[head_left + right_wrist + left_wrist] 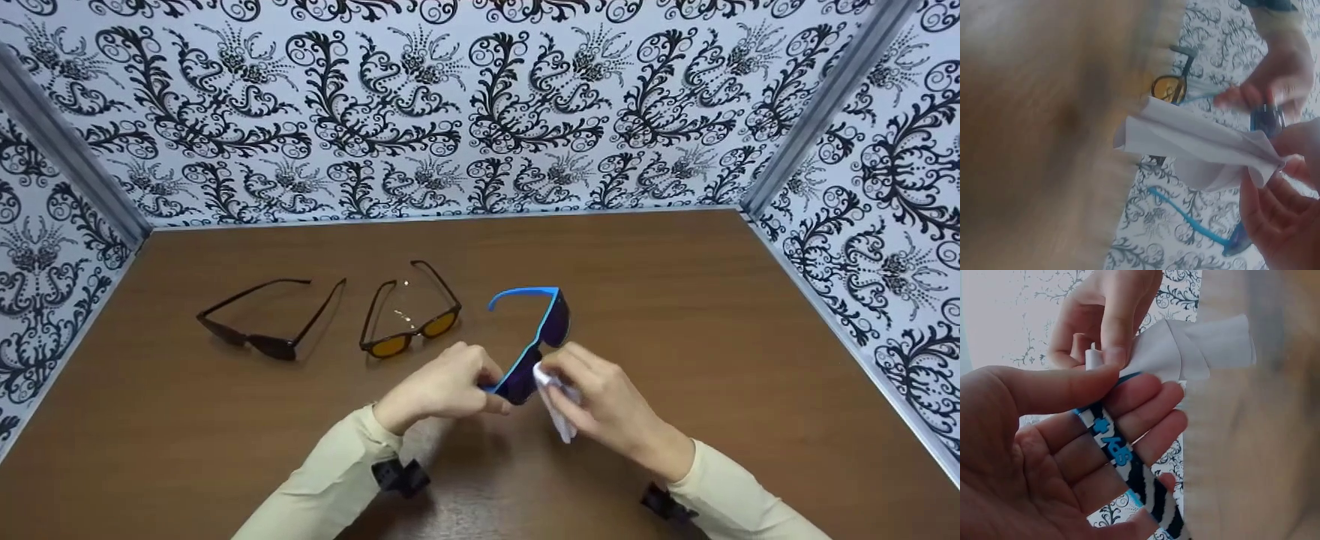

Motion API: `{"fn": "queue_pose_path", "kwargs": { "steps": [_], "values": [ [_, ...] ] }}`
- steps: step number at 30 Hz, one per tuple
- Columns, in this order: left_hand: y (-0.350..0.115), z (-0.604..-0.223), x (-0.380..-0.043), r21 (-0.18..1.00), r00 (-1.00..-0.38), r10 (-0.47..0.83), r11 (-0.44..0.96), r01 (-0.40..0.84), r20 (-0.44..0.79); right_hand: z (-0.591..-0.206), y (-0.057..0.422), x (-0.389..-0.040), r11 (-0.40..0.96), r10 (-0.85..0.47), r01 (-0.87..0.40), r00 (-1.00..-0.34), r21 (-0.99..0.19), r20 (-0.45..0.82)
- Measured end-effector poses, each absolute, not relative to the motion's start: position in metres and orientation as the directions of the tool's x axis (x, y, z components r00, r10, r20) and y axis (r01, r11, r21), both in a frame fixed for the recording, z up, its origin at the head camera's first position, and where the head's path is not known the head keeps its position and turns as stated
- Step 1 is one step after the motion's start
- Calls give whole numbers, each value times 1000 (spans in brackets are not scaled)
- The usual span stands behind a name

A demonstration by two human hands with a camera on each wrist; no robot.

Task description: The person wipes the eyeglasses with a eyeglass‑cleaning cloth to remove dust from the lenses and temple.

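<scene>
Blue-framed sunglasses [556,319] with dark lenses are held up over the brown table by my left hand [450,381]. Its thumb and fingers grip them at the near hinge; in the left wrist view the zebra-striped temple [1123,458] with blue lettering runs across the fingers. My right hand [611,401] pinches a folded pale cloth [557,409] right at the front of the near lens. From the right wrist, the cloth [1202,143] hangs out from between thumb and fingers, and the far blue temple [1188,219] shows below it.
To the left, black sunglasses [274,346] lie with temples spread on the table [675,300]. Between them and the blue pair are dark-framed glasses with orange lenses [439,324]. Black-and-white patterned walls [427,112] enclose the back and sides.
</scene>
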State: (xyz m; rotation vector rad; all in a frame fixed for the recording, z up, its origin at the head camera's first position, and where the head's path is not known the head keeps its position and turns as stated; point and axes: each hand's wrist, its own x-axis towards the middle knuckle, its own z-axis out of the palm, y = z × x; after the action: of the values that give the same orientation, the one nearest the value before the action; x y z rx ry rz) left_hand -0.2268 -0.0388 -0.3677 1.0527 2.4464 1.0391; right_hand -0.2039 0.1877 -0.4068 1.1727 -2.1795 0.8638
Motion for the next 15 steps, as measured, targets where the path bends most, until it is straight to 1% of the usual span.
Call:
{"fn": "queue_pose_path", "kwargs": {
  "steps": [4, 10, 15],
  "values": [
    [-41, -368, -227, 717, -676, 737, 477, 508, -12, -402, 195, -209, 441, -454, -823, -548, -358, 702],
    [-45, -370, -225, 721, -673, 738, 489, 491, -42, -396, 202, -217, 457, -375, -793, -583, -403, 721],
    [-47, -371, -223, 716, -660, 749, 492, 496, -58, -398, 208, -223, 495, -312, -757, -613, -427, 726]
  ]
}}
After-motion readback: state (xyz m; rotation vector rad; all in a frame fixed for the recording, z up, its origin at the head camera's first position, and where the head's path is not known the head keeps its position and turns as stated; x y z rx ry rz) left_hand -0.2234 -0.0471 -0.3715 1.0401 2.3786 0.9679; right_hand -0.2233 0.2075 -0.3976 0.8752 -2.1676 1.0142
